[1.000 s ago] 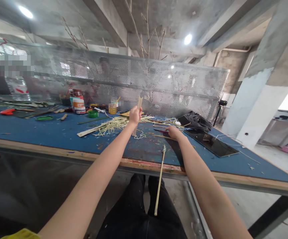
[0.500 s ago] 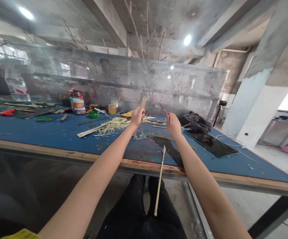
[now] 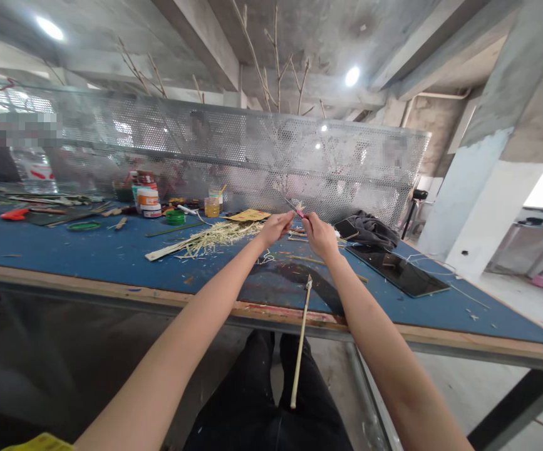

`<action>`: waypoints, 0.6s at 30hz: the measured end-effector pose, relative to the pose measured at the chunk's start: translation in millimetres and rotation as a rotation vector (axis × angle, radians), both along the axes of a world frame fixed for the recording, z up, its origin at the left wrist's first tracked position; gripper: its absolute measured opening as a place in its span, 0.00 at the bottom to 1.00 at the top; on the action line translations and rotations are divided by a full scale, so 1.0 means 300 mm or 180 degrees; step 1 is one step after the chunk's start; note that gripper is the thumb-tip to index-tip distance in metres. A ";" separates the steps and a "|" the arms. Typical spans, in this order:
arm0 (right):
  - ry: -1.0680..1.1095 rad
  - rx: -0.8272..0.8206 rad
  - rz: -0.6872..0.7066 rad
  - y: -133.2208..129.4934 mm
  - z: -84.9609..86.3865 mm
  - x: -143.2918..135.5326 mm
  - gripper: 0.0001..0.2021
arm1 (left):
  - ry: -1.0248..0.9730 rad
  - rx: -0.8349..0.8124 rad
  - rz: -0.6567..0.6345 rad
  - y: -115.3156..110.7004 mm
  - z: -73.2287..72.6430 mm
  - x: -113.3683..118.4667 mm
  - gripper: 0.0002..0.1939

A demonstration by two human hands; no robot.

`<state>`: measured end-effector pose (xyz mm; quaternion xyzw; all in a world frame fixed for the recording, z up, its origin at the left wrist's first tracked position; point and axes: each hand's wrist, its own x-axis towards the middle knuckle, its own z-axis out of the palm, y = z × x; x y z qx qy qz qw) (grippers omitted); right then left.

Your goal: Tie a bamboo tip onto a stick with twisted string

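Note:
My left hand (image 3: 277,229) is closed in front of the pile of pale shavings (image 3: 219,235), its fingers near those of my right hand. Most of the wooden strip it grips is hidden; a pale end may show between the hands. My right hand (image 3: 319,235) is wrapped round a small knife with a pink handle (image 3: 300,213), its thin blade pointing up and left. Below the hands, a thin pale stick (image 3: 302,338) with a wrapped tip extends over the table's front edge.
On the blue table (image 3: 87,250), paint jars (image 3: 149,202), a green lid (image 3: 175,217) and a red-handled tool (image 3: 15,214) lie left. To the right are a dark glass panel (image 3: 398,269), a phone (image 3: 347,228) and dark cloth (image 3: 375,230). A perforated metal screen (image 3: 252,144) stands behind.
My left hand has moved right and slightly down, close to my right hand. My right hand has shifted slightly left, and the knife now tilts further left. The yellow paper is more exposed.

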<state>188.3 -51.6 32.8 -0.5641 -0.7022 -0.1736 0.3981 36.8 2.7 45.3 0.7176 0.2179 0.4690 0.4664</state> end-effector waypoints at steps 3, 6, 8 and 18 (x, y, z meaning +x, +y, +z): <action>0.0114 0.0045 -0.0154 0.001 0.007 0.016 0.14 | 0.0034 0.0066 -0.0042 -0.003 0.000 -0.002 0.26; 0.0477 0.0158 -0.0549 0.010 0.017 0.081 0.18 | 0.0111 0.0117 -0.0133 -0.013 -0.002 -0.008 0.27; 0.0717 0.0194 -0.0799 0.016 0.020 0.139 0.20 | 0.0170 0.0155 -0.0188 -0.021 -0.006 -0.008 0.27; 0.0456 0.0104 -0.0660 0.017 0.018 0.094 0.17 | -0.0059 0.0178 0.0051 -0.005 -0.007 -0.002 0.26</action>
